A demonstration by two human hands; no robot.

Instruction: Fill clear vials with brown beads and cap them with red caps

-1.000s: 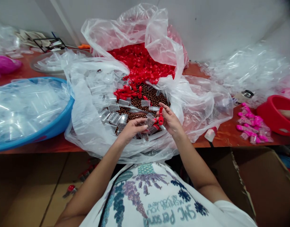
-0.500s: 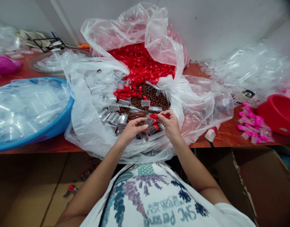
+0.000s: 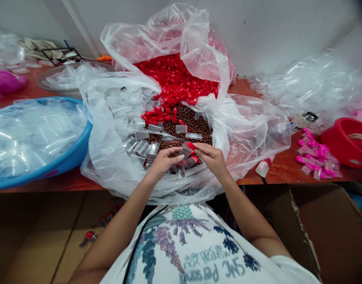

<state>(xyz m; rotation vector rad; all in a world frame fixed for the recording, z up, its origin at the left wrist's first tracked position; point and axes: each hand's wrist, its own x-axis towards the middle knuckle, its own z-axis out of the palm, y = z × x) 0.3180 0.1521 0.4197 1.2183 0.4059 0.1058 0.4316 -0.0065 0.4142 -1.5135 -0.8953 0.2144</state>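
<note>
My left hand (image 3: pixel 167 161) pinches a small clear plastic container (image 3: pixel 185 151) with brown beads in it. On the container's end sits a red cap (image 3: pixel 190 146), and the fingers of my right hand (image 3: pixel 212 157) press on it from the right. Just below lies another red-capped container (image 3: pixel 191 161). Behind my hands, small round brown beads (image 3: pixel 195 123) fill the white plastic bag (image 3: pixel 104 138), with loose red caps (image 3: pixel 158 116) on top. Clear tubes (image 3: pixel 143 148) lie among the beads to the left.
A blue basin (image 3: pixel 77 152) of clear tubes stands on the left. Behind, a plastic bag (image 3: pixel 166 29) holds many red caps. To the right are pink-capped containers (image 3: pixel 315 156), a red bowl (image 3: pixel 340 146) with another person's hand (image 3: pixel 359 137) at it, and a cardboard box (image 3: pixel 331 232) below.
The red cap in my right hand has moved left onto the end of the clear container. My left hand has stayed nearly still. Another person's hand has appeared at the red bowl.
</note>
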